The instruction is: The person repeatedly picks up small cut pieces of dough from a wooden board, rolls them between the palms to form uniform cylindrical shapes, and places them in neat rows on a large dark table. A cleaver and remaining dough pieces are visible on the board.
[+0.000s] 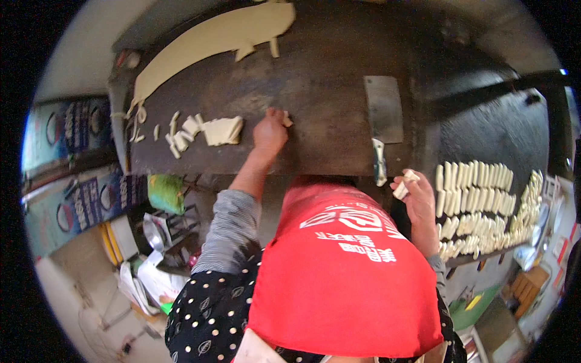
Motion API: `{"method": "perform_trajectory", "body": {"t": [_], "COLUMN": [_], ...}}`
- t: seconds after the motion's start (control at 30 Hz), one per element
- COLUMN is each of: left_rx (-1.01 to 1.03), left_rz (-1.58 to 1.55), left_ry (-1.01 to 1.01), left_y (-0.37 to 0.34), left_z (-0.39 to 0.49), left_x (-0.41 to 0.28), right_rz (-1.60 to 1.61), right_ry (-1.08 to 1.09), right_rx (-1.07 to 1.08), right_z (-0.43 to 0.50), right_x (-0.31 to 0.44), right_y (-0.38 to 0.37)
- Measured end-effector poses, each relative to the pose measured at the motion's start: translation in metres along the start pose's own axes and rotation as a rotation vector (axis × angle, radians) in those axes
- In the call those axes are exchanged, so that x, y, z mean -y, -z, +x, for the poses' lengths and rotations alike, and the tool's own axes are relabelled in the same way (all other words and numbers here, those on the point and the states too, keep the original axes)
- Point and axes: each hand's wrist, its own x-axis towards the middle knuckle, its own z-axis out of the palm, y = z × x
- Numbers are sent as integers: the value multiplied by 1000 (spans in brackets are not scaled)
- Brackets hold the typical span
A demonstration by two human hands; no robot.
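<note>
My left hand point(271, 129) is low over the dark work table point(317, 90), its fingers closed around a small piece of dough point(287, 120) that is partly hidden. Left of that hand lies a flat stack of cut dough strips point(222, 130), with several loose dough pieces point(180, 139) beyond it. Past the table's front edge, my right hand point(418, 195) grips a pale dough stick point(404, 185) between thumb and fingers. A cleaver point(385, 109) rests flat on the table, its handle point(379, 161) reaching over the front edge.
A long rolled dough sheet point(213, 36) spreads along the table's far side. On the right, a dark board point(492, 131) bears several rows of dough sticks point(474, 174). Stacked cartons point(77, 208) and white bags point(156, 277) stand to the left.
</note>
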Motion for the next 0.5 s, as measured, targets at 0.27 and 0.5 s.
{"method": "perform_trajectory", "body": {"t": [0.27,0.5], "left_rx": [-286,-321], "left_rz": [-462,-241], "left_ry": [-47,-125], "left_y": [7,-77], "left_z": [83,46], "left_x": [-32,-127], "right_rz": [40,-169], "right_ry": [128,379], "right_rx": [-218,-594], "right_z": [-16,-18], "right_x": [35,114], "right_y": [78,222]}}
